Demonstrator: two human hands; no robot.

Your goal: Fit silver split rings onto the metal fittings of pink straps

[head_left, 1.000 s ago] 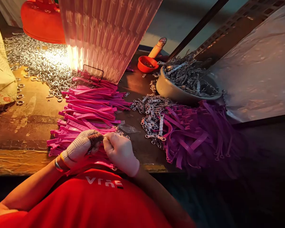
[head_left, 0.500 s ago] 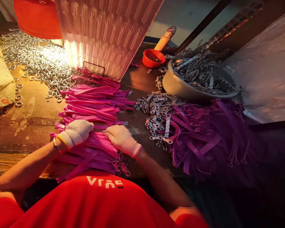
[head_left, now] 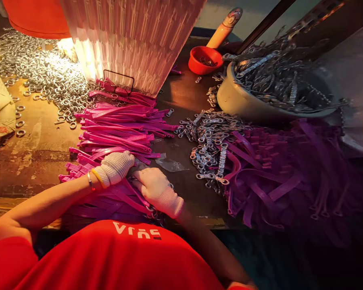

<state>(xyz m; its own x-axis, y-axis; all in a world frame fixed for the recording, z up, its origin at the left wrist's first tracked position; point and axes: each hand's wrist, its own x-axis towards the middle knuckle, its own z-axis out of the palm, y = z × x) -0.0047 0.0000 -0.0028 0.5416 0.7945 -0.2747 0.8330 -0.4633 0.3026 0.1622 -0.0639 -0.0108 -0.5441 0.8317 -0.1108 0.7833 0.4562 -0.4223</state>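
Observation:
My left hand (head_left: 117, 166), in a white knit glove, is closed above the pink strips, its fingertips close to my other hand. Gloved too, my right hand (head_left: 155, 186) is closed just to the right, fingers curled toward the left. Something small and dark shows between them, too hidden to name. Beneath and in front of both hands lie pink strips (head_left: 117, 125) in a layered pile. A few metal links (head_left: 152, 210) show at the pile's right end, below my right hand.
Metal rings (head_left: 51, 72) are heaped at the left under bright light. A ribbed translucent panel (head_left: 133, 36) stands behind the pile. To the right are a red cup (head_left: 204, 60), a basin (head_left: 245, 98) of metal pieces, loose metal links (head_left: 211, 137) and purple strips (head_left: 269, 181).
My left hand has moved right, closer to my right hand, which has turned and shifted slightly right and down. The camera view has shifted a little.

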